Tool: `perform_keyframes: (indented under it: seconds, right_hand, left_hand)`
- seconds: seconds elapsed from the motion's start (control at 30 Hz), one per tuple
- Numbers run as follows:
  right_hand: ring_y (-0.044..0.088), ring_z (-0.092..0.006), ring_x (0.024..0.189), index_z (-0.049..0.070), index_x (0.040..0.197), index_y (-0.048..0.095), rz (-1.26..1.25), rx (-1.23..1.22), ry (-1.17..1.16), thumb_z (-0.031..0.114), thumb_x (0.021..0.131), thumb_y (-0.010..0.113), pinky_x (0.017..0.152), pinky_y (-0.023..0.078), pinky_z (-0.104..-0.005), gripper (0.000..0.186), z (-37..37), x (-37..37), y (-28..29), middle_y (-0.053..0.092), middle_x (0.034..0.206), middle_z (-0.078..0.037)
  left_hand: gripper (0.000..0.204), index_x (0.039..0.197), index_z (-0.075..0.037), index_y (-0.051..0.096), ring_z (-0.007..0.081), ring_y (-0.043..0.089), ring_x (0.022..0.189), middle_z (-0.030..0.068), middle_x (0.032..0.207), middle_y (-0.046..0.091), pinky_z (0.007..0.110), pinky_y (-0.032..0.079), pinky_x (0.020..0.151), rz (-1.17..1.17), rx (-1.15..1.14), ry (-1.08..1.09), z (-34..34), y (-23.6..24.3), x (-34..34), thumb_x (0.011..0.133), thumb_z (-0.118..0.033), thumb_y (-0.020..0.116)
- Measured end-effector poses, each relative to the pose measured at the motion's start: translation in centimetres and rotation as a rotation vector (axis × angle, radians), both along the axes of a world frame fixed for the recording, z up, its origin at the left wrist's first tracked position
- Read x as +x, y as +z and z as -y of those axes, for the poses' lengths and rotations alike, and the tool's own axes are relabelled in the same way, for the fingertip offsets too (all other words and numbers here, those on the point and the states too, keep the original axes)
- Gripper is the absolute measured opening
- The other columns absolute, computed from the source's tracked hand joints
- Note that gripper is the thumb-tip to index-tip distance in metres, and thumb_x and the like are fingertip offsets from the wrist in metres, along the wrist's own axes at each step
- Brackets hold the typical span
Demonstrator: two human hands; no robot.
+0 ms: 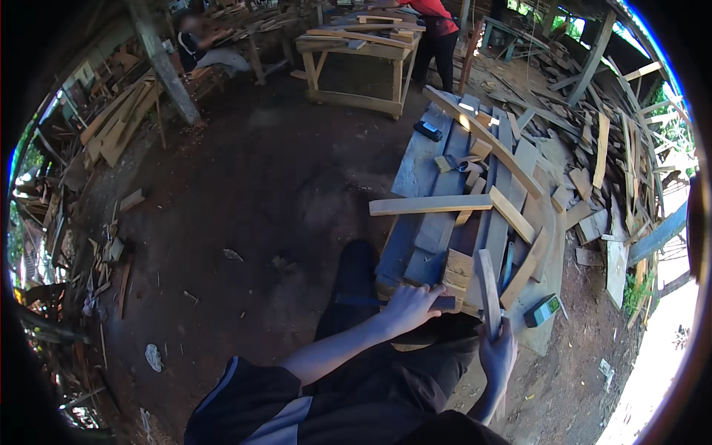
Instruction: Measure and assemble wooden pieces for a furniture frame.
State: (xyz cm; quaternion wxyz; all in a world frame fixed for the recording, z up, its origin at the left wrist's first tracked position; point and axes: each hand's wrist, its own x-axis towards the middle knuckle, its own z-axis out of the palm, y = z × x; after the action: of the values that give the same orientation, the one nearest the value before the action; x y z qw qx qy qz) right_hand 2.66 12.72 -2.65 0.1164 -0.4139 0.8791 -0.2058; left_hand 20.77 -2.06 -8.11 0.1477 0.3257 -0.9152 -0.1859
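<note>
The right hand is closed around the near end of a narrow wooden slat, whose long axis runs away from the person, its far end tipped slightly leftward. The left hand is to the left of it, thumb and fingers apparently closed on a dark bar; what tool the bar is, I cannot tell. The bar lies crosswise, roughly square to the slat, its right end pointing at the slat's side with a gap between them. The right hand is thus the nearer to the slat, and the left reaches it only across that gap. Just beyond the left hand's fingertips is a squared timber block. Beyond and to the right of the right hand lie a slightly curved wooden piece and a green-and-black boxy device.
</note>
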Motion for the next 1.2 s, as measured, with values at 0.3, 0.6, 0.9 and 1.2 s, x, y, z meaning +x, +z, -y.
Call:
perform_keyframes:
  seconds: [0.3,0.6,0.9,1.2]
  right_hand:
    - [0.055,-0.0097,0.060,-0.003,0.130,0.047,1.188,-0.519,0.424,0.003,0.089,0.061,0.054,0.045,-0.0231,0.044,3.5,5.8,3.4,0.058,0.077,-0.005]
    - [0.062,-0.0143,0.073,-0.003,0.118,0.050,1.441,-0.500,0.520,0.000,0.090,0.060,0.067,0.051,-0.0279,0.030,2.5,11.9,0.2,0.059,0.086,-0.007]
    - [0.061,-0.0120,0.076,0.001,0.112,0.049,1.433,-0.331,0.517,0.003,0.090,0.065,0.067,0.051,-0.0270,0.027,0.0,13.3,-4.7,0.058,0.087,-0.004]
    - [0.055,-0.0099,0.059,0.000,0.116,0.050,1.404,-0.494,0.038,0.006,0.094,0.060,0.055,0.047,-0.0242,0.025,2.1,13.6,-4.3,0.054,0.073,-0.003]
  left_hand:
    - [0.036,0.106,-0.008,0.060,0.0357,0.067,0.075,0.0136,0.085,0.067,0.045,0.054,0.065,-0.180,0.025,0.116,0.9,-1.4,0.1,0.083,-0.033,0.069]
    - [0.065,0.125,0.000,0.054,0.0375,0.069,0.079,0.0232,0.083,0.068,0.046,0.054,0.069,-0.135,0.260,0.168,2.8,-1.1,4.1,0.080,-0.043,0.072]
    - [0.065,0.126,-0.003,0.046,0.0076,0.043,0.036,0.0065,0.060,0.062,0.024,0.029,0.033,-0.842,0.411,0.793,12.7,10.8,13.3,0.081,-0.040,0.077]
    - [0.034,0.116,0.001,0.057,0.0136,0.061,0.069,0.0090,0.090,0.065,0.028,0.049,0.060,-1.171,-0.708,0.718,9.3,21.0,12.1,0.090,-0.018,0.069]
